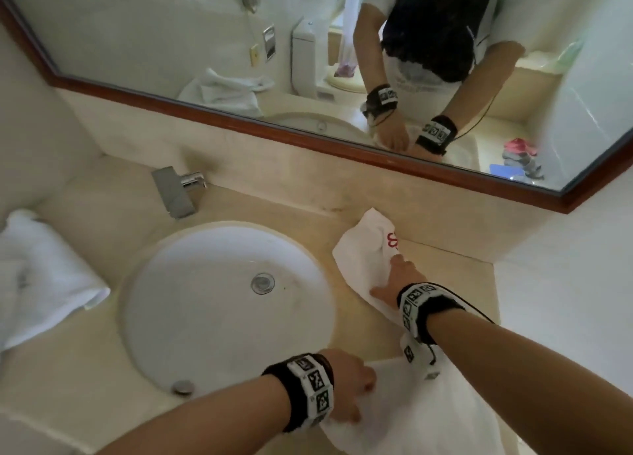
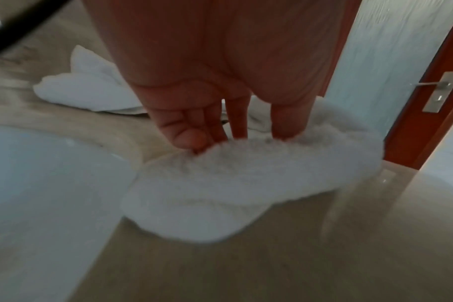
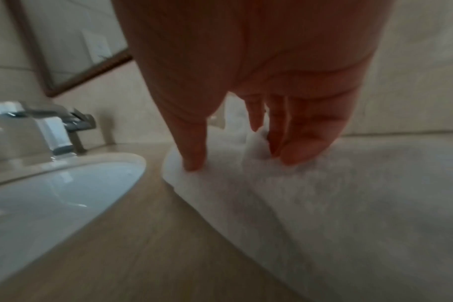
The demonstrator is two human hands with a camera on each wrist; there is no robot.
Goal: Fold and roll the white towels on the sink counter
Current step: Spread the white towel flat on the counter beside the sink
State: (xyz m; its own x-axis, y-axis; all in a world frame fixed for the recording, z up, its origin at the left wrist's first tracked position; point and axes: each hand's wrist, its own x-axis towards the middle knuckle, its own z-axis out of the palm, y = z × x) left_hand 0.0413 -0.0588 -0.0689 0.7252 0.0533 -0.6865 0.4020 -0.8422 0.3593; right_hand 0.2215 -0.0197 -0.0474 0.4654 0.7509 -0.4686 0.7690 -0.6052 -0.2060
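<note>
A white towel (image 1: 363,249) with red stitching lies lengthwise on the counter (image 1: 445,259) to the right of the sink, and its near part (image 1: 428,410) spreads toward me. My right hand (image 1: 394,278) presses on the towel's middle with straight fingers (image 3: 295,151) and a spread thumb. In the right wrist view a low ridge of towel (image 3: 323,204) stands between them. My left hand (image 1: 354,386) holds the near end, where thumb and fingers (image 2: 192,139) pinch the fluffy edge of the towel (image 2: 246,183), slightly lifted off the counter.
A second white towel (image 1: 44,276) lies crumpled on the counter left of the round sink basin (image 1: 191,317). A chrome faucet (image 1: 176,191) stands behind the basin. The framed mirror (image 1: 205,43) runs along the back wall. A door with a metal handle (image 2: 440,92) shows on the right.
</note>
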